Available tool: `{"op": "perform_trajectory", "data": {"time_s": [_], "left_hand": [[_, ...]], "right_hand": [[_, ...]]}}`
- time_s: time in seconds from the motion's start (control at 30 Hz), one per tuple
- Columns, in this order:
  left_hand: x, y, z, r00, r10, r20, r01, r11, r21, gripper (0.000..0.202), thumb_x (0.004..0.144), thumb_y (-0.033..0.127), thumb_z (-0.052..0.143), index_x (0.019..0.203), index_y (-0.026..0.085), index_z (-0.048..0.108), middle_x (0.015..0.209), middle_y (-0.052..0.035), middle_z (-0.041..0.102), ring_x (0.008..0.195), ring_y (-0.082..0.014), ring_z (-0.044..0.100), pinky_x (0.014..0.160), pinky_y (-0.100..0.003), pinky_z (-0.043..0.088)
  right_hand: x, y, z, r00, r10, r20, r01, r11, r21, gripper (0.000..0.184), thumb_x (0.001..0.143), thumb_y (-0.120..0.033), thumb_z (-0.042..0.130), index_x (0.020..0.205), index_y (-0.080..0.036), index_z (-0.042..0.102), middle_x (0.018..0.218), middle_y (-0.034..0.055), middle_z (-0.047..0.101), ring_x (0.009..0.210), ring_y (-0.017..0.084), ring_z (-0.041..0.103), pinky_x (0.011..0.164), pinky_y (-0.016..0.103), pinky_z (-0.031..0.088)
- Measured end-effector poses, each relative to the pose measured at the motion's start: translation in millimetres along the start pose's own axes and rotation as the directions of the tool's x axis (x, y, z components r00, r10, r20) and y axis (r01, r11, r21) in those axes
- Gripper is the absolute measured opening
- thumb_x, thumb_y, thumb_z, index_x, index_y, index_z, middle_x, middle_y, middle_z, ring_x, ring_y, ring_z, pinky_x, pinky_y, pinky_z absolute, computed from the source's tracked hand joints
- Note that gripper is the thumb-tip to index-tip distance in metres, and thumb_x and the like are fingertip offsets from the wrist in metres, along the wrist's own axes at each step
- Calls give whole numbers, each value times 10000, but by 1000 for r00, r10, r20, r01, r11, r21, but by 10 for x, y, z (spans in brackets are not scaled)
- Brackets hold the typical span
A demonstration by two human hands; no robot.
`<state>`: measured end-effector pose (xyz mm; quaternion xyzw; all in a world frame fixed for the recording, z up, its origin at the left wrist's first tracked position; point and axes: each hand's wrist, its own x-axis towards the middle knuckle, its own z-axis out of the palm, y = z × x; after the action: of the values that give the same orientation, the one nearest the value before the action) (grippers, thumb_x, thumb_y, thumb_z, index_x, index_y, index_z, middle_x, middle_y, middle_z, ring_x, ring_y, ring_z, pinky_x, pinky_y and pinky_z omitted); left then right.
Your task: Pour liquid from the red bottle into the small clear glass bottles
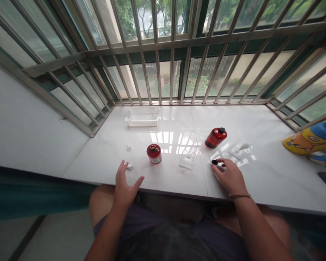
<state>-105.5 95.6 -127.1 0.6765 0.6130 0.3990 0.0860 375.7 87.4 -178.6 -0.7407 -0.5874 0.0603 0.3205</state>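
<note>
Between the thumb and fingers of my right hand (230, 175) is a small black cap (214, 162), close to the worktop. My left hand (126, 186) is open at the front edge, thumb and fingers spread, beside a small white scrap (129, 166). An uncapped red bottle (154, 154) stands upright between my hands, its mouth showing and a pale label on its side. To its right lies a clear square piece (187, 159), perhaps glass or plastic. Behind my right hand is a second red bottle (216, 138) with a black cap on, partly filled with dark liquid.
A white perforated basket (142, 121) stands at the back left. Another white scrap (128, 148) lies left of the open bottle. Crumpled clear plastic (241, 149) is at the right. A blue and yellow cartoon-patterned object (306, 139) stands at the far right. Metal window bars (171, 76) border the worktop.
</note>
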Motion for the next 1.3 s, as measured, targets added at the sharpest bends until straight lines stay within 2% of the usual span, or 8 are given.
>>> {"op": "perform_trajectory", "data": {"time_s": [0.17, 0.27, 0.37, 0.6, 0.7, 0.8, 0.93, 1.3], "left_hand": [[-158, 168, 84, 985, 172, 22, -173, 985, 21, 695, 964, 380, 814, 1557, 275, 467, 1683, -198, 486, 1579, -399, 476, 1298, -673, 408], [-276, 322, 220, 923, 378, 74, -376, 926, -33, 552, 979, 257, 781, 1468, 307, 530, 1610, -160, 569, 1547, -365, 526, 1311, -667, 400], [-307, 443, 364, 878, 472, 71, -465, 880, -97, 509, 975, 217, 777, 1427, 293, 556, 1552, -154, 614, 1501, -347, 574, 1300, -661, 421], [311, 485, 546, 939, 337, -69, -343, 934, -101, 807, 944, 378, 845, 1609, 213, 418, 1669, -234, 491, 1566, -392, 494, 1276, -633, 447], [639, 442, 659, 971, 239, -11, -239, 963, -125, 901, 917, 471, 865, 1633, 205, 388, 1677, -238, 484, 1578, -406, 479, 1280, -628, 443], [809, 412, 798, 977, 141, 157, -118, 983, -143, 855, 889, 477, 886, 1581, 211, 459, 1556, -206, 615, 1449, -393, 618, 1205, -595, 527], [786, 416, 936, 976, 67, 205, -29, 983, -182, 796, 886, 465, 887, 1536, 226, 495, 1502, -175, 666, 1343, -354, 699, 1130, -523, 588], [689, 432, 1020, 967, 132, 217, -80, 969, -232, 767, 878, 233, 815, 1551, 223, 447, 1519, -184, 644, 1343, -359, 694, 1116, -532, 595]], "right_hand": [[-114, -332, -87, 995, 94, 24, -96, 987, 125, 388, 908, -547, 690, 1150, -244, 707, 963, 76, 731, 817, 282, 672, 781, 432, 551], [-141, -530, -146, 999, 36, 28, -40, 986, 162, 368, 942, -515, 690, 1192, -245, 706, 1013, 78, 734, 807, 260, 648, 738, 408, 550], [-128, -701, -201, 999, -40, 20, 36, 980, 197, 327, 965, -469, 690, 1193, -235, 697, 1066, 90, 731, 818, 248, 638, 718, 395, 557], [-56, -1200, -213, 966, -255, 45, 229, 922, 311, 197, 982, -332, 682, 1162, -256, 707, 1125, 84, 762, 864, 238, 696, 681, 364, 593], [6, -1451, -127, 943, -324, 77, 278, 894, 353, 199, 964, -274, 704, 1162, -258, 694, 1154, 73, 778, 891, 241, 715, 697, 367, 596], [121, -1685, -43, 921, -377, 101, 325, 884, 335, 188, 958, -231, 736, 1140, -255, 698, 1017, 41, 769, 830, 235, 702, 740, 388, 591], [340, -1962, 35, 874, -476, 97, 428, 849, 310, 184, 956, -246, 812, 1114, -244, 719, 987, 50, 761, 872, 261, 708, 821, 422, 599], [629, -2426, 383, 761, -628, 161, 572, 767, 290, 334, 1021, -128, 668, 1300, -273, 779, 1193, 111, 736, 1072, 302, 689, 929, 471, 625]]}}
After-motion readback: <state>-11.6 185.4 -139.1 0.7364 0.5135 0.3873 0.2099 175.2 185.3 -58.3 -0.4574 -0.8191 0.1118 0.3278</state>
